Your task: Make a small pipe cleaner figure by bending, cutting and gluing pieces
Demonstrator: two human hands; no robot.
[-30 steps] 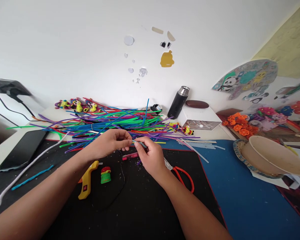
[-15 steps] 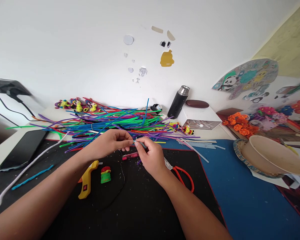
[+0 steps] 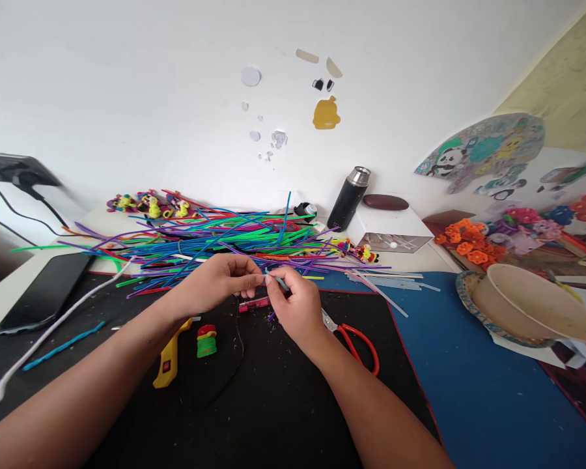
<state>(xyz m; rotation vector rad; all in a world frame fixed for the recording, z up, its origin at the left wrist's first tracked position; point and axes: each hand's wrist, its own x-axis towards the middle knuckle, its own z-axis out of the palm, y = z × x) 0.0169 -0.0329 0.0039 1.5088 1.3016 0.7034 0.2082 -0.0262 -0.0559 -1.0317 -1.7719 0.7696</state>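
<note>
My left hand [image 3: 229, 281] and my right hand [image 3: 295, 303] meet above the black mat, fingertips almost touching. Both pinch a short, thin, grey-blue pipe cleaner [image 3: 280, 283], mostly hidden by the fingers. Below my left hand lie a yellow glue gun [image 3: 168, 361], partly behind the forearm, and a small coil of green, yellow and red pipe cleaner [image 3: 206, 342]. A pink tool [image 3: 254, 304] of unclear kind is just under the fingertips. Scissors with orange-red handles [image 3: 360, 345] rest beside my right wrist, their blades partly covered.
Behind the hands spreads a heap of coloured pipe cleaners [image 3: 200, 244]. A black thermos [image 3: 348, 202] stands near a white box [image 3: 393, 229]. To the left are a phone [image 3: 46, 293], a white strip [image 3: 53, 332] and a twisted blue one [image 3: 64, 346]. A beige bowl [image 3: 537, 303] sits at right.
The fingertips have shifted slightly to the right, and a bit of the pipe cleaner now pokes up between them. My left forearm has moved slightly over the glue gun.
</note>
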